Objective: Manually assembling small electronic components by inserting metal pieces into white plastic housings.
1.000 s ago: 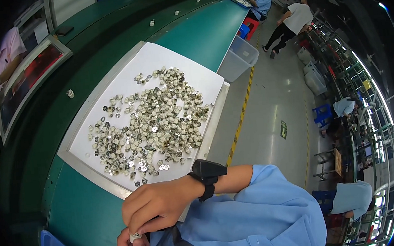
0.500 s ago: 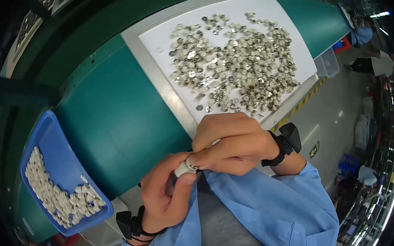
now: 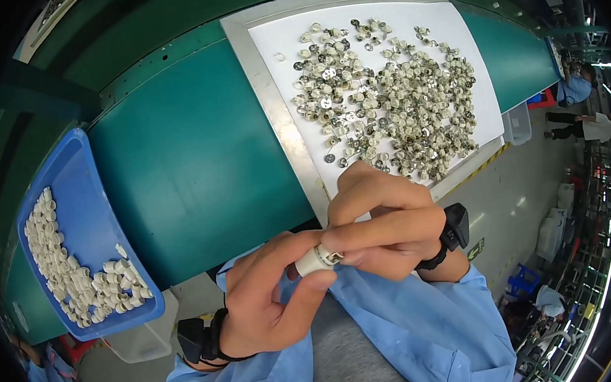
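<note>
Held between the thumb and fingers of my left hand (image 3: pixel 274 290) is a small white hollow cylinder (image 3: pixel 312 262), tilted with one end toward the right. My right hand (image 3: pixel 390 224) is closed against that end, its thumb and fingertips pinching a small metal part (image 3: pixel 335 257) that shows at the cylinder's rim. How far the metal part sits inside is hidden by the fingers. Both hands are together in front of my body, just off the near edge of the green work surface (image 3: pixel 195 156).
To the right, a white board (image 3: pixel 484 91) with a metal frame bears a spread pile of small white-and-metal pieces (image 3: pixel 420 103). At the left stands a blue tray (image 3: pixel 80 201) with many white cylinders (image 3: pixel 64 267). Below it is a clear plastic bin (image 3: pixel 141 337). People stand far right.
The view has shifted, so the board and tray appear in different places. Both hands stay joined at the white cylinder, and the metal part at its end shows more plainly.
</note>
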`<state>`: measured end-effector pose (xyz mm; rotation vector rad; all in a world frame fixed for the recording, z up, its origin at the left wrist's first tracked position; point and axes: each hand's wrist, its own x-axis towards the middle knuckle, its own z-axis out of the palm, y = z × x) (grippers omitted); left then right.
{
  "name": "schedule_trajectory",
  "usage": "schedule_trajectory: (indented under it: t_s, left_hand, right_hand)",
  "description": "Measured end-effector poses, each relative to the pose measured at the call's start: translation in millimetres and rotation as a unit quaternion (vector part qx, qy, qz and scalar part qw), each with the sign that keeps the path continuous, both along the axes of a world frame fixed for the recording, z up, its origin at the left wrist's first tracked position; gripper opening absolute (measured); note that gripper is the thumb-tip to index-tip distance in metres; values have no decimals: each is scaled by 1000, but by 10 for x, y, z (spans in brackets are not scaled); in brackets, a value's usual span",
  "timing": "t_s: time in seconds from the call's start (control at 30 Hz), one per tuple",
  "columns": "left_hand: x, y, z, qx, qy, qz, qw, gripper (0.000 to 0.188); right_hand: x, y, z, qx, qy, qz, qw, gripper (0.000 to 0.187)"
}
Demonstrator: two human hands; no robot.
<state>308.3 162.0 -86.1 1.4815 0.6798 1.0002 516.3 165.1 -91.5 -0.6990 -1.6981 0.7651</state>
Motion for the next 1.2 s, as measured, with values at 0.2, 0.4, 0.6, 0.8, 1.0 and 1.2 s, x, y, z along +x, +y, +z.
schedule_trajectory:
  t_s: [0.2, 0.4, 0.6, 0.8, 1.0, 1.2]
  left_hand:
    - [17, -58, 62, -99, -46, 4, 994, 29]
    - [9, -13, 82, -232, -125, -38, 964, 31]
    - [51, -15, 88, -257, -153, -61, 952, 30]
    - [104, -89, 32, -246, -149, -28, 957, 30]
    - [30, -105, 46, -255, -141, -65, 954, 33]
    - [-38, -78, 23, -242, -92, -115, 959, 33]
  right_hand:
    - [-143, -20, -27, 142, -116, -152, 971, 29]
    - [-150, 17, 72, 167, -210, -201, 942, 31]
    - [-81, -24, 191, 135, -265, -177, 938, 30]
    - [-81, -119, 179, 140, -281, -211, 926, 29]
    - [173, 51, 261, -19, -140, -12, 990, 27]
    - [210, 129, 204, 16, -80, 74, 994, 15]
